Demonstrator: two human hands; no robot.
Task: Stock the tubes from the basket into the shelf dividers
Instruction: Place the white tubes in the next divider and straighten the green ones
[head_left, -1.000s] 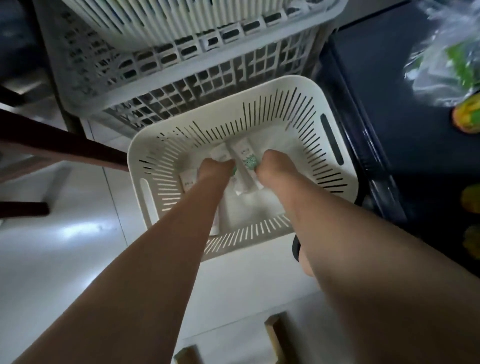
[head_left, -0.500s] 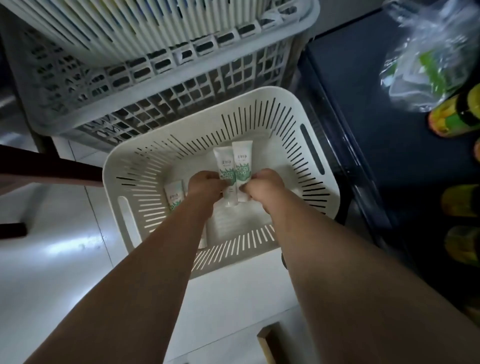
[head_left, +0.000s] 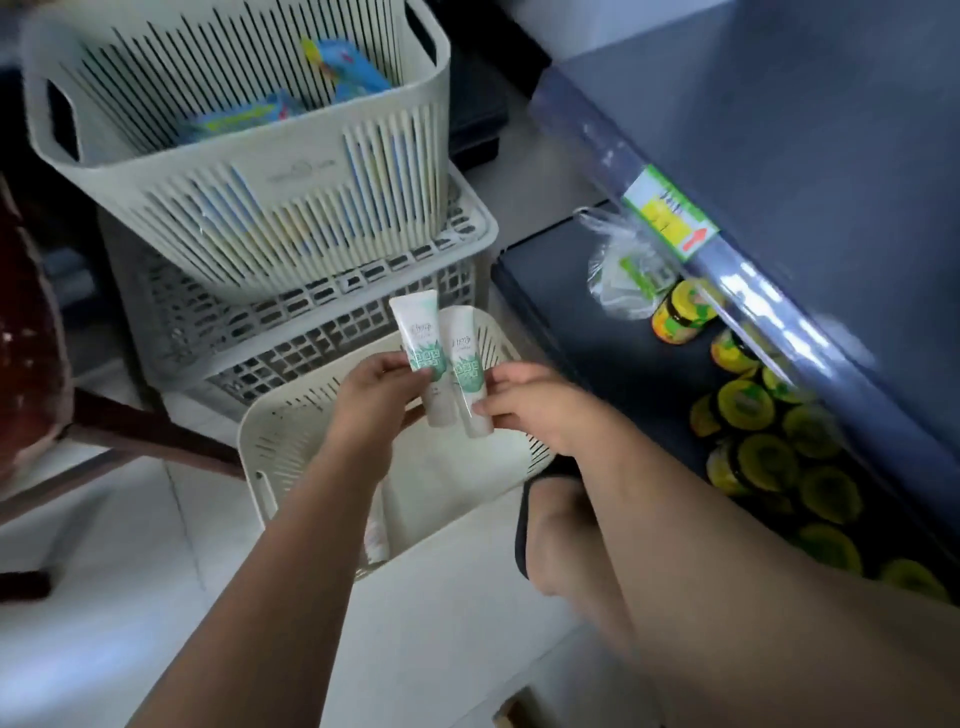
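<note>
Two white tubes with green print are held upright side by side above the cream slatted basket (head_left: 270, 431) on the floor. My left hand (head_left: 371, 397) grips the left tube (head_left: 420, 343) near its lower end. My right hand (head_left: 535, 402) pinches the right tube (head_left: 465, 364) at its cap end. The tubes touch each other. Another tube (head_left: 375, 525) lies in the basket below my left forearm. The dark blue shelf (head_left: 597, 332) lies to the right.
A second cream basket (head_left: 249, 208) with blue packets sits on a grey lattice crate (head_left: 311, 332) behind. On the shelf stand several yellow-lidded jars (head_left: 763, 447) and a clear plastic bag (head_left: 623, 275). An upper shelf edge carries a price label (head_left: 670, 213). My knee (head_left: 561, 530) is beside the basket.
Both hands have lifted the two tubes up out of the basket. The view has tilted up, so the upper basket and the shelf's jars now show.
</note>
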